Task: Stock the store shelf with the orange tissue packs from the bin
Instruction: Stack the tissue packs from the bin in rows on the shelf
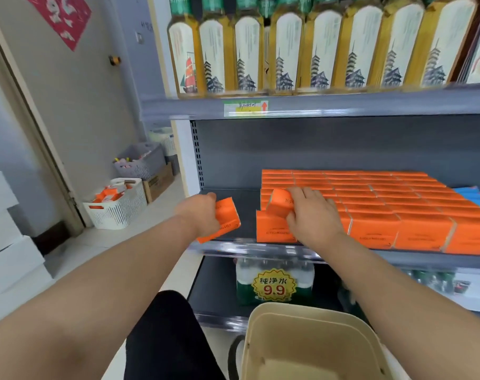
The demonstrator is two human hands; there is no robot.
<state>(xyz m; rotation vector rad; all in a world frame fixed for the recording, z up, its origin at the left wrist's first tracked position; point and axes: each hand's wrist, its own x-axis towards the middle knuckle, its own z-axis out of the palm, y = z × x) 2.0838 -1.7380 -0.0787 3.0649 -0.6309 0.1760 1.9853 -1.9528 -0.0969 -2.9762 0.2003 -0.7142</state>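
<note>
Orange tissue packs (370, 204) fill most of the middle shelf (233, 197), laid in tight rows from the back panel to the front edge, with a bare strip left at the shelf's left end. Just beside them on the right lie a few blue packs (474, 194).

The left hand (202, 215) reaches over that bare strip. Its grip is closed round the left pack (229, 219), which slants with its lower corner near the front edge of the shelf.

The right hand (313, 218) is at the left front corner of the rows. Its grip is on the right pack (281, 202), fingers spread over the top and the thumb below. This pack is tilted and rests on the packs under it, not yet flat.

Below the arms, close to the person, sits the beige bin (260, 352); no packs show in the part of it in view. On the floor to the left, a white basket (118, 212) holds more orange packs. Tall yellow bottles (288, 53) line the shelf above, and bottled water (274, 270) with a 9.9 price tag stands on the shelf below.
</note>
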